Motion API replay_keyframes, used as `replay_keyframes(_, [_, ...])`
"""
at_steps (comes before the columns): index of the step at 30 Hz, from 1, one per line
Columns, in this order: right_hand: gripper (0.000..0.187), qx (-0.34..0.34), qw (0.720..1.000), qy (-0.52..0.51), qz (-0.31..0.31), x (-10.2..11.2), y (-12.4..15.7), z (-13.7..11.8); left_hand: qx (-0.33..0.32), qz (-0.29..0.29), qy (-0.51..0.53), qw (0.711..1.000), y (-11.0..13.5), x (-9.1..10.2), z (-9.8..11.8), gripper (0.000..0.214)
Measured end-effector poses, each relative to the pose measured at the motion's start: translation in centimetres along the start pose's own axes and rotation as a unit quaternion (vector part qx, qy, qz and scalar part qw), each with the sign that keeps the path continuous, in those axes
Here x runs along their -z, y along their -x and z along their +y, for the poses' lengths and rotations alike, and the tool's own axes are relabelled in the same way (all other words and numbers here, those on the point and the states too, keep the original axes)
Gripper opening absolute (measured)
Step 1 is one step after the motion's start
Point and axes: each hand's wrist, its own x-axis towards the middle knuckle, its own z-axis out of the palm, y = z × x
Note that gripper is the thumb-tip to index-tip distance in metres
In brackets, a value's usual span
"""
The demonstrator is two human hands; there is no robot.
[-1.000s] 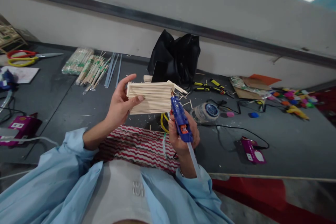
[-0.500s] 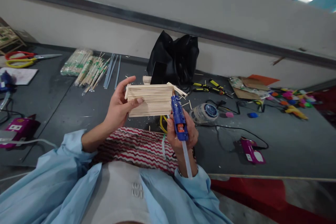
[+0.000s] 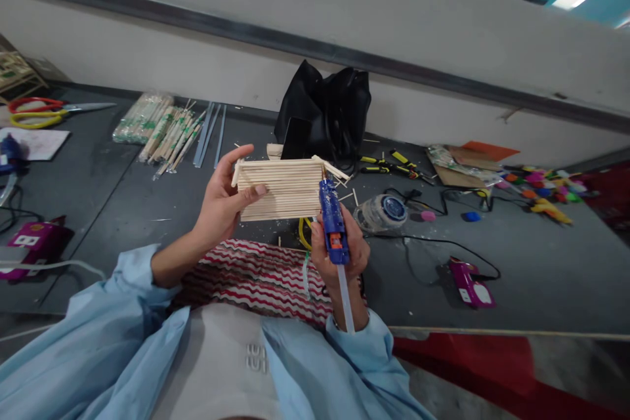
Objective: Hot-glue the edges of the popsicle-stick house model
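My left hand [image 3: 222, 200] holds a flat panel of pale wooden sticks [image 3: 283, 189] glued side by side, raised above the dark table [image 3: 123, 203]. My right hand [image 3: 339, 259] grips a blue hot glue gun [image 3: 333, 222] with an orange trigger. Its nozzle touches the panel's right edge, and a clear glue stick [image 3: 345, 298] juts from its back toward me. A few loose stick ends poke out at the panel's upper right corner.
A black bag [image 3: 325, 111] stands behind the panel. Packs of chopsticks [image 3: 162, 125] and scissors [image 3: 39, 111] lie far left, pliers [image 3: 394, 164], a tape roll [image 3: 386, 210], cables and a purple box [image 3: 467, 282] to the right. A red-striped cloth [image 3: 256, 272] covers my lap.
The glue gun has turned more upright and shifted slightly left along the panel's right edge. The panel has moved a little left and up with my left hand.
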Motion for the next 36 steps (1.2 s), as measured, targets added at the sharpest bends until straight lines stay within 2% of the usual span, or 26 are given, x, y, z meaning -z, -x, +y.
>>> replay_keyframes(6, [0.05,0.004,1.0,0.012,0.004,-0.04,-0.04,0.01,-0.014,-0.011,-0.027,0.999,0.05,0.07,-0.02,0.065])
replay_keyframes(16, [0.053,0.009,1.0,0.022,-0.003,-0.18,0.2,0.11,-0.003,-0.007,-0.025,1.0,0.2,-0.09,0.15,0.066])
replay_keyframes(36, [0.043,0.002,0.999,0.033,0.018,0.06,0.07,-0.31,-0.011,-0.017,-0.025,0.999,0.32,-0.07,0.19,0.064])
